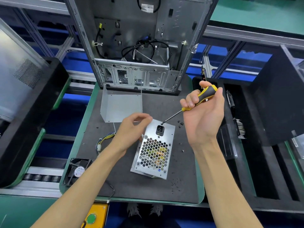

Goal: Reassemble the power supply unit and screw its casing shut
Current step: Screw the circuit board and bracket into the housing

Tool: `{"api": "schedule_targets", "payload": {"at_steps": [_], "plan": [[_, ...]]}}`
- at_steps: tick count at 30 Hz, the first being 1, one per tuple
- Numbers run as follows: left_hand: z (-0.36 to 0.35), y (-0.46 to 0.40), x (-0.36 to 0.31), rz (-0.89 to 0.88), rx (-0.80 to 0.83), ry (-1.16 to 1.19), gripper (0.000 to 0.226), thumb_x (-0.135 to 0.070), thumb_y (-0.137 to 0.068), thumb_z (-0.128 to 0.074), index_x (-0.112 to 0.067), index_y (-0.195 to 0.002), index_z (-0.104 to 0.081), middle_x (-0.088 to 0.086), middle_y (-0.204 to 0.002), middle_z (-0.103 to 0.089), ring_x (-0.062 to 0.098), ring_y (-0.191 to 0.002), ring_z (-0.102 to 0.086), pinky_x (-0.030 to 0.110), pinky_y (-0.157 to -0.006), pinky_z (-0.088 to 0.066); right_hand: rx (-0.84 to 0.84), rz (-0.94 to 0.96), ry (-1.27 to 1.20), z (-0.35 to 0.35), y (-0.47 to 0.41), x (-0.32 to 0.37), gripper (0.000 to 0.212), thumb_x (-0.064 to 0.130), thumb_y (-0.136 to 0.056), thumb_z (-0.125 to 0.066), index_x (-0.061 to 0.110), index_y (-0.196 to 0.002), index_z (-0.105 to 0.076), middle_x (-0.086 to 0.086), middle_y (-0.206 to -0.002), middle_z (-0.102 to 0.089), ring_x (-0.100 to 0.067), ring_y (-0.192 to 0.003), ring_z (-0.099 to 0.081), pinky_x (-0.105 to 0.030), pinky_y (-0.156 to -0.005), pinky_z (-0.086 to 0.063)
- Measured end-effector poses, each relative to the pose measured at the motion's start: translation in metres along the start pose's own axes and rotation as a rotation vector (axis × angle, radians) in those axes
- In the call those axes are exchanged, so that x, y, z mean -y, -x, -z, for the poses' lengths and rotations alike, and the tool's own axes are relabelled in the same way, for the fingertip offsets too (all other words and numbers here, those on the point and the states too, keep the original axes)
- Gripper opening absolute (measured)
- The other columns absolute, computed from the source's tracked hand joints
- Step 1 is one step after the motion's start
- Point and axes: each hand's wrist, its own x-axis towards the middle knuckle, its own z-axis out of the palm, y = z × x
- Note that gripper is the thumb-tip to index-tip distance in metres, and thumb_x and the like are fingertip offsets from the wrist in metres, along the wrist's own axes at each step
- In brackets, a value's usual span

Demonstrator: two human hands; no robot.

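Observation:
The silver power supply unit point(154, 150) stands on the dark mat with its honeycomb grille and black socket facing up. My left hand point(131, 129) grips its upper left edge, thumb and fingers curled over the corner. My right hand point(202, 111) holds a yellow-and-black screwdriver point(197, 99) by the handle. The shaft slants down and left, and its tip sits at the top edge of the unit just above the socket. The bent metal cover point(120, 104) stands apart behind the unit. A few loose black screws point(180, 124) lie to the right of the tip.
An open computer case point(136, 46) stands upright at the back of the mat point(181, 170). A black fan point(77, 170) lies at the mat's left front corner, with the unit's coloured cable bundle point(103, 140) near it. Black foam trays point(263, 162) flank the right, a yellow button box point(95, 214) sits below.

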Motion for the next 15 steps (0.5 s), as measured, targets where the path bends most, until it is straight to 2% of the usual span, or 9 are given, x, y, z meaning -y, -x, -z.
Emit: {"api": "schedule_targets", "payload": {"at_steps": [2,5,8,11,15], "plan": [[0.002,0.002,-0.005,-0.147,-0.102,-0.025,0.007,-0.027,-0.095,-0.068,-0.028,-0.099,-0.073,-0.009,-0.097,-0.072,0.010,-0.065,-0.057,0.016,-0.057,-0.047,-0.004,-0.005,-0.027,0.000,0.000,0.001,0.040,0.038,-0.111,-0.027,0.011,-0.101,-0.056,-0.001,-0.067,-0.038,-0.015,-0.060,-0.032,-0.027,-0.061,-0.034],[0.002,0.009,-0.016,-0.263,-0.003,-0.047,0.009,-0.022,-0.093,-0.071,-0.027,-0.099,-0.076,-0.002,-0.090,-0.071,0.013,-0.069,-0.056,0.017,-0.063,-0.049,0.001,0.000,-0.049,-0.001,0.000,0.004,0.040,0.037,-0.110,-0.027,0.011,-0.102,-0.056,-0.001,-0.067,-0.038,-0.015,-0.060,-0.032,-0.026,-0.061,-0.033],[0.002,0.014,-0.024,-0.298,0.124,-0.080,0.012,-0.019,-0.089,-0.076,-0.024,-0.100,-0.078,0.005,-0.090,-0.072,0.010,-0.071,-0.056,0.017,-0.064,-0.050,0.017,0.009,-0.065,-0.004,0.000,0.007,0.041,0.038,-0.111,-0.026,0.011,-0.101,-0.056,-0.001,-0.067,-0.038,-0.014,-0.060,-0.032,-0.027,-0.062,-0.032],[0.000,0.014,-0.027,-0.306,0.171,-0.089,0.010,-0.018,-0.087,-0.078,-0.023,-0.096,-0.080,0.007,-0.087,-0.072,0.010,-0.068,-0.055,0.018,-0.061,-0.050,0.026,0.014,-0.080,-0.006,0.001,0.010,0.041,0.038,-0.111,-0.026,0.011,-0.101,-0.055,-0.001,-0.068,-0.037,-0.014,-0.060,-0.032,-0.026,-0.061,-0.032],[-0.004,0.012,-0.028,-0.268,0.166,-0.087,0.007,-0.024,-0.086,-0.079,-0.031,-0.089,-0.080,0.017,-0.082,-0.069,0.018,-0.064,-0.053,0.032,-0.059,-0.048,0.031,0.011,-0.096,-0.008,0.002,0.013,0.041,0.038,-0.111,-0.026,0.011,-0.101,-0.056,-0.002,-0.069,-0.035,-0.015,-0.061,-0.029,-0.027,-0.062,-0.031]]}}
